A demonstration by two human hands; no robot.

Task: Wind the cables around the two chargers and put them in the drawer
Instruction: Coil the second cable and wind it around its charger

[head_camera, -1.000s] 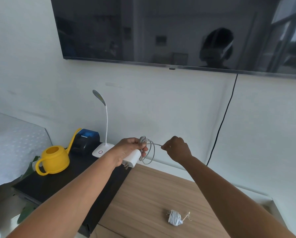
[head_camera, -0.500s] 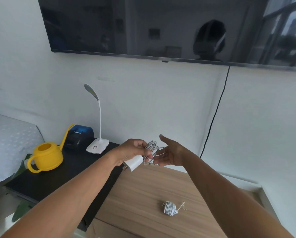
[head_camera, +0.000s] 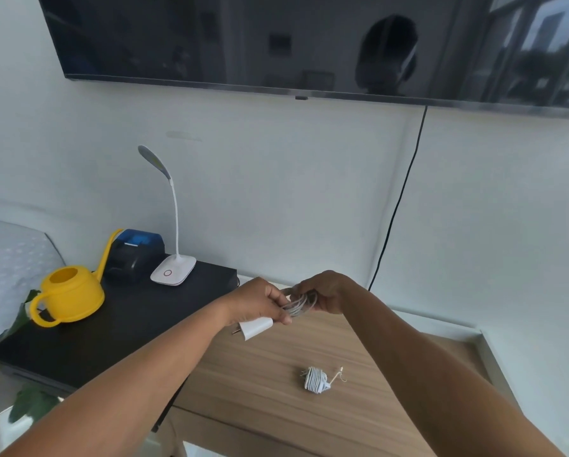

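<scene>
My left hand (head_camera: 260, 303) grips a white charger (head_camera: 255, 328), its plug prongs pointing down-left below my fingers. The charger's grey cable (head_camera: 298, 306) is bunched in loops between both hands. My right hand (head_camera: 326, 293) is closed over the right side of those loops, touching the left hand. Both hands hover above the back of the wooden top (head_camera: 243, 384). A second charger (head_camera: 314, 380), with its cable wound tightly around it and a short end sticking out, lies on the wood below my hands. No open drawer is visible.
On the black cabinet (head_camera: 105, 334) at left stand a yellow watering can (head_camera: 68, 295), a small blue-black printer (head_camera: 134, 255) and a white desk lamp (head_camera: 172, 273). A wall-mounted TV (head_camera: 309, 41) hangs above, its black cord (head_camera: 398, 206) running down the wall.
A second ago my right hand pulled the cable end out to the right. It then opened beside the loops and now has closed over them against my left hand.
</scene>
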